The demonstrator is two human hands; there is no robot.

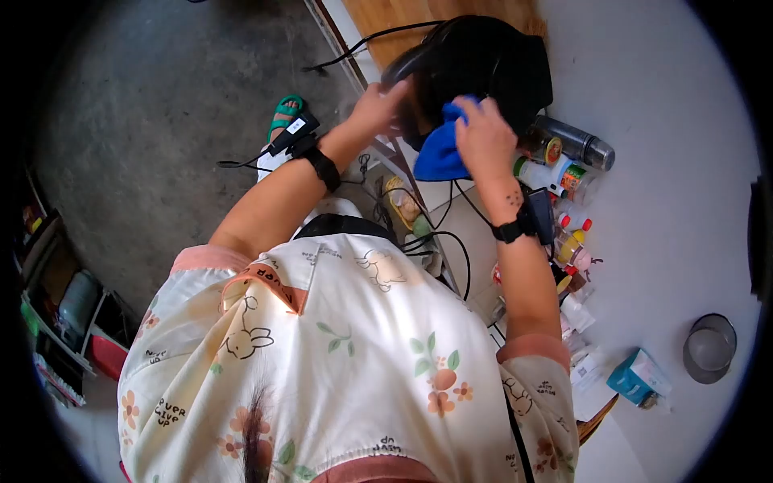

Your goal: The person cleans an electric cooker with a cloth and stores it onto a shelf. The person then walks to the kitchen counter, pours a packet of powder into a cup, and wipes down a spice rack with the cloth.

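Note:
A rounded, glossy black object [503, 72], perhaps an appliance, is at the top centre with a black cable beside it. My left hand [378, 110] is at its left edge, the fingers curled against the rim, partly blurred and hidden. In front of the same object, my right hand [486, 141] grips a bunched blue cloth [441, 154], which touches or nearly touches the black surface. Both wrists carry black straps with small black devices.
Right of my right hand lie a dark transparent bottle [576, 142], jars and several small bottles. Farther right are a blue packet [634, 378] and a grey round container [709, 348]. Cables hang below the cloth. A shelf [80, 322] with items is at far left.

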